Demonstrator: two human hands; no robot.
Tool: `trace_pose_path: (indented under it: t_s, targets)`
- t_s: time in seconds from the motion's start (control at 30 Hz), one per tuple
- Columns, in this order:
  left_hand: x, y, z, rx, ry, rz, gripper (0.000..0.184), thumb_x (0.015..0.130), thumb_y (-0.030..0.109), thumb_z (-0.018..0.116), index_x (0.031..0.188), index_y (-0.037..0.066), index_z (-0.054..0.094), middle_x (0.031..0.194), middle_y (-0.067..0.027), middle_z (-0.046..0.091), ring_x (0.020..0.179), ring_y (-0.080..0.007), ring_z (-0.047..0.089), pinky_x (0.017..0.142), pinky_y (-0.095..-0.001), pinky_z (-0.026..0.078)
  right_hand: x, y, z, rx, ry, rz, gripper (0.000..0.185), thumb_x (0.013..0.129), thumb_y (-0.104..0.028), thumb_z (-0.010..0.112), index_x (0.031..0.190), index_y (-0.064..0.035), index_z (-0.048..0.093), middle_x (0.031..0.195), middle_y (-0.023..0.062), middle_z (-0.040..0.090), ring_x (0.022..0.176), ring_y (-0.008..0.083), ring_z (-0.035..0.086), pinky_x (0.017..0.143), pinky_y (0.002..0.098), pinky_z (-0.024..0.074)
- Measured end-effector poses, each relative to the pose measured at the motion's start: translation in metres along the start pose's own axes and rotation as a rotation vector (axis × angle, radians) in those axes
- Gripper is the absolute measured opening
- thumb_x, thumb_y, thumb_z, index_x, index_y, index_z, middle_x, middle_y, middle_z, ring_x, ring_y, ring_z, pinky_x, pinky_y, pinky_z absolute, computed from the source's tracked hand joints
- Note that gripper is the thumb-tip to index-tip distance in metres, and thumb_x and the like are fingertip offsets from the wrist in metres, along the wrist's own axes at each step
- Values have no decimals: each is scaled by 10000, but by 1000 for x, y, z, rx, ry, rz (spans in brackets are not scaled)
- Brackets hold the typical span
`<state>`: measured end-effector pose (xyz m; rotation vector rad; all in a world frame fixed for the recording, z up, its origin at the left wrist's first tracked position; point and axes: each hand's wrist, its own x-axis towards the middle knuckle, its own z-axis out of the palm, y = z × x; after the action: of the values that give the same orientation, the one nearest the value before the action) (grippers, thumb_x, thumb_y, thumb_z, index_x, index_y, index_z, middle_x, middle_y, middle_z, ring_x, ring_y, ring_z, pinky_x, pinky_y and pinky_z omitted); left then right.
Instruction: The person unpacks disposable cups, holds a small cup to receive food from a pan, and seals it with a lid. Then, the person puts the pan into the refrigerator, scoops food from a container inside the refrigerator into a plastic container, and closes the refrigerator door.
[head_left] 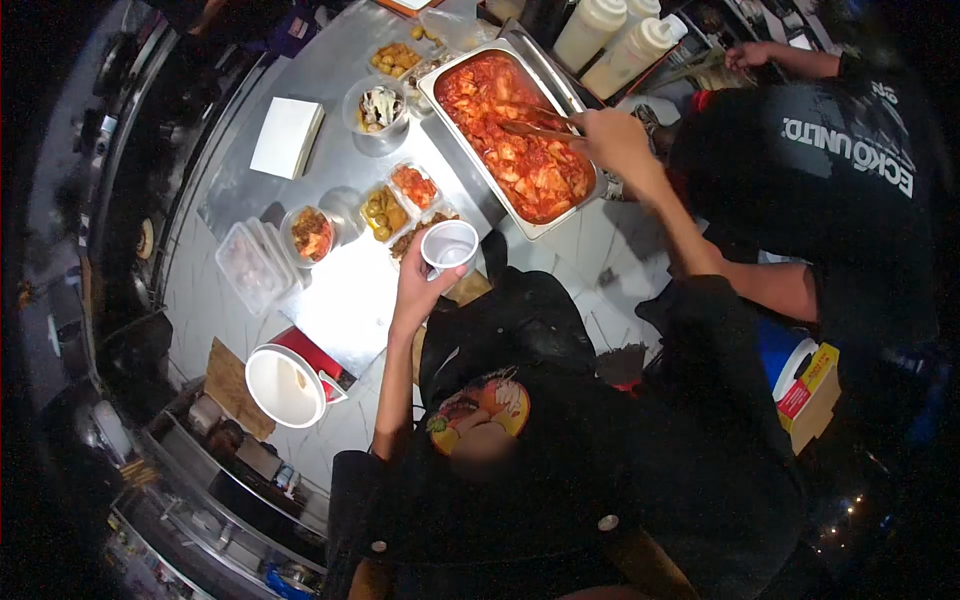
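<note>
Currently, a translucent plastic cup (pixel 450 243) is clasped by the left hand (pixel 420 284), its fingers curled around one side and the thumb pressed against the near wall, the mouth tipped toward the camera. A pair of tongs (pixel 545 131) is gripped by the closed fingers of the right hand (pixel 612 138); their tips are set among red-sauced pieces (pixel 545 180) in a metal tray (pixel 534 231). Whether any piece is pinched cannot be told. Near the cup, a tub of green slices (pixel 384 214) and a tub of red pieces (pixel 413 186) are seen side by side on the steel table (pixel 240 195). Farther out, a filled clear cup (pixel 311 235) is placed beside stacked plastic lids (pixel 252 265). Beyond the tray, squeeze bottles (pixel 628 62) are grouped, and a black shirt (pixel 830 165) is worn by a co-worker.
</note>
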<state>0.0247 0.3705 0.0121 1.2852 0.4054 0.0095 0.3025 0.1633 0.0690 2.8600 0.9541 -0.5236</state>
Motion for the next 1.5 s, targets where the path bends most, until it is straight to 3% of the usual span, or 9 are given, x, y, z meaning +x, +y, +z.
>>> trace_pose_path:
  t_s: [0.2, 0.3, 0.43, 0.63, 0.87, 0.9, 1.17, 1.27, 1.5]
  targets:
    - [3, -4, 5, 44, -42, 3, 608, 762, 98, 771, 1283, 2, 475, 1175, -77, 590, 1113, -164, 563, 995, -313, 418, 2, -5, 22, 136, 167, -7, 272, 785, -276, 695, 1004, -116, 712, 879, 180, 677, 822, 356, 663, 712, 484, 515]
    - [1, 2, 8, 45, -45, 11, 596, 750, 130, 790, 1260, 15, 503, 1166, -68, 592, 1092, -159, 566, 956, -305, 435, -29, 9, 8, 288, 170, -9, 305, 811, -271, 668, 1076, -125, 704, 874, 198, 674, 798, 359, 662, 719, 462, 515]
    - [24, 19, 17, 346, 55, 173, 585, 708, 171, 828, 1204, 32, 549, 1060, -45, 598, 974, -135, 581, 829, -297, 458, -48, 22, -1, 435, 84, 79, 346, 852, -227, 653, 1154, -60, 665, 828, 154, 704, 730, 236, 682, 728, 362, 501]
    - [99, 56, 31, 810, 28, 390, 667, 678, 250, 811, 1227, 2, 525, 1132, -175, 580, 1076, -347, 561, 901, -407, 448, -55, 47, -16, 556, 45, 59, 361, 853, -196, 634, 1164, -14, 650, 794, 123, 685, 713, 172, 630, 685, 324, 489]
    - [165, 38, 47, 813, 4, 616, 689, 661, 258, 812, 1226, -1, 516, 1169, -182, 557, 1109, -367, 539, 945, -410, 438, -51, 61, -73, 673, -57, -160, 330, 863, -207, 655, 1139, -26, 668, 689, 75, 620, 621, 124, 573, 600, 313, 475]
    - [167, 40, 50, 807, -4, 631, 694, 644, 238, 823, 1215, -9, 516, 1163, -190, 554, 1106, -370, 538, 939, -407, 441, -50, 55, -85, 619, -136, -187, 358, 891, -210, 620, 1150, 37, 633, 760, 40, 624, 627, 86, 545, 570, 256, 457]
    - [159, 34, 67, 763, 59, 688, 716, 647, 301, 845, 1188, -52, 535, 1182, -226, 569, 1104, -374, 559, 948, -404, 446, -9, -9, -138, 109, -275, -279, 214, 837, -170, 644, 963, -1, 683, 686, 118, 659, 644, 210, 658, 620, 336, 505]
    - [161, 22, 62, 706, 95, 683, 711, 637, 306, 845, 1164, -59, 538, 1105, -212, 582, 1060, -387, 558, 904, -417, 452, -7, -16, -161, -168, -221, -391, 219, 819, -172, 668, 981, -27, 694, 698, 124, 666, 662, 217, 669, 632, 333, 509]
    - [148, 36, 53, 516, 102, 612, 713, 625, 300, 850, 1175, -49, 560, 1104, -213, 603, 1040, -358, 592, 906, -390, 462, -25, -22, -186, -217, -19, -399, 206, 808, -199, 689, 977, -86, 720, 717, 115, 673, 700, 237, 684, 645, 344, 520]
